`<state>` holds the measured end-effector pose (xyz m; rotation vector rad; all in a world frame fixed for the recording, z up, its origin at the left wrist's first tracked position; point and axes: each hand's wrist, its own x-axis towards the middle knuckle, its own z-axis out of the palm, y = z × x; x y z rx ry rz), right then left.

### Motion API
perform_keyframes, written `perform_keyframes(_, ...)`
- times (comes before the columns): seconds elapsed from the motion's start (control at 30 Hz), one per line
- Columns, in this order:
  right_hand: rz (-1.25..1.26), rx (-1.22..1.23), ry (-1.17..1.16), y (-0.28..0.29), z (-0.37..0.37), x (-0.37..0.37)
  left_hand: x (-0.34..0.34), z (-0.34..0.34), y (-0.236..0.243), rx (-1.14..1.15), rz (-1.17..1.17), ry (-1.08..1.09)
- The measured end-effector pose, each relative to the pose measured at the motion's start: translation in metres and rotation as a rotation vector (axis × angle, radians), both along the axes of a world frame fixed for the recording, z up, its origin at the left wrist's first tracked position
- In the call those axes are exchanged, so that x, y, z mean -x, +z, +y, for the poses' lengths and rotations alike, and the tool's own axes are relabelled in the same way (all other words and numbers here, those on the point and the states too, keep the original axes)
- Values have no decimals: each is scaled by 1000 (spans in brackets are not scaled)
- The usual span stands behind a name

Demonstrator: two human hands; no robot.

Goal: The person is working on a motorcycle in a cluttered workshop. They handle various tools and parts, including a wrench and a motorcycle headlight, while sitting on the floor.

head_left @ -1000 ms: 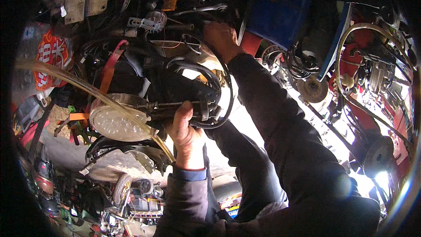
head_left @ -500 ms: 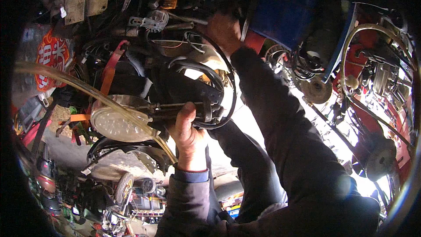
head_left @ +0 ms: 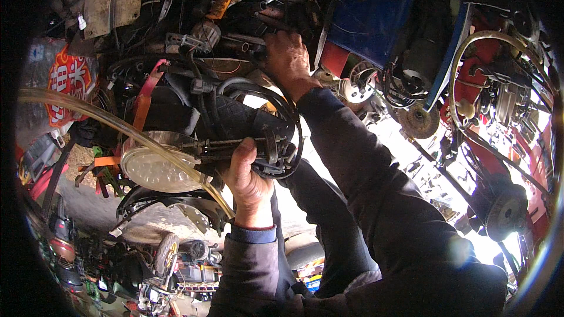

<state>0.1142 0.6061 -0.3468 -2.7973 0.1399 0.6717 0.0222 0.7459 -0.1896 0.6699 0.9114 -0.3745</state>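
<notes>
My left hand (head_left: 249, 181) is closed around a bundle of black cables (head_left: 292, 105) and thin metal rods (head_left: 226, 142), its thumb pressed on top. The cables curve in a loose coil above that hand. My right hand (head_left: 288, 61) reaches into the dark pile of parts beyond the coil, back of the hand up. Its fingertips are hidden among metal tubes and dark pieces, so I cannot tell what they hold. A round clear-lensed lamp (head_left: 161, 169) lies left of my left hand, with a yellowish clear hose (head_left: 141, 136) crossing over it.
Behind to the right stands a blue panel (head_left: 373, 17). An orange ribbed piece (head_left: 222, 0) and a rusty metal plate (head_left: 114, 0) lie at the far left. A red strap (head_left: 147, 95) is near the lamp. Tangled machine parts and a bent hose (head_left: 458, 76) fill the right.
My right hand has moved nearer and slightly left, out of deeper shadow. The black cable coil has shifted and looks tighter. My left hand has kept its grip almost in place.
</notes>
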Motion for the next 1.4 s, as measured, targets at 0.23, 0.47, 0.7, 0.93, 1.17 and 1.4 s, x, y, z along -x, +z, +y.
perform_keyframes(0.23, 140, -43, -24, -28, -14, -4, 2, -3, -3, -122, 1, 85)
perform_keyframes(0.47, 42, -70, -28, -33, -20, -1, 0, -1, -1, -100, -38, 65)
perform_keyframes(0.7, 283, -55, 41, -27, -26, -37, 2, 0, -4, -55, 0, 98)
perform_keyframes(0.93, 156, 215, 236, 6, -46, -91, 4, 2, -3, -40, 18, 110)
perform_keyframes(1.17, 27, 327, 174, 23, -67, -111, 0, 3, -3, -84, 114, 85)
perform_keyframes(1.4, 128, 234, 2, 18, -64, -91, 2, 5, -3, -58, 32, 67)
